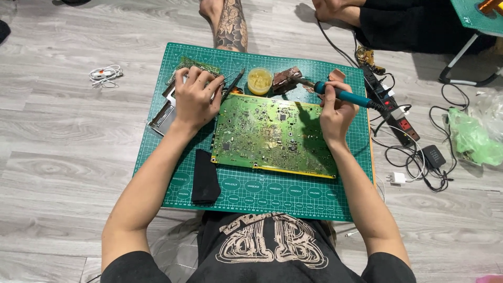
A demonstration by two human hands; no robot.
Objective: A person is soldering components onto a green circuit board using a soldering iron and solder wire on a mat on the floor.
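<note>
Left hand (195, 99) first: it lies palm down, fingers curled over a small green board (195, 65) and metal frame (163, 116) at the mat's (293, 204) left edge, tweezers (233, 84) just beside its fingertips. Centre, the big green circuit board (272, 133) lies flat, long axis running side to side between both hands. Over to the right hand (335, 107): closed round a teal soldering iron (340, 94), tip pointing left toward the brown scrap (286, 78) beyond the board's far edge, handle trailing right. The yellow tub (259, 80) sits just left of that tip.
</note>
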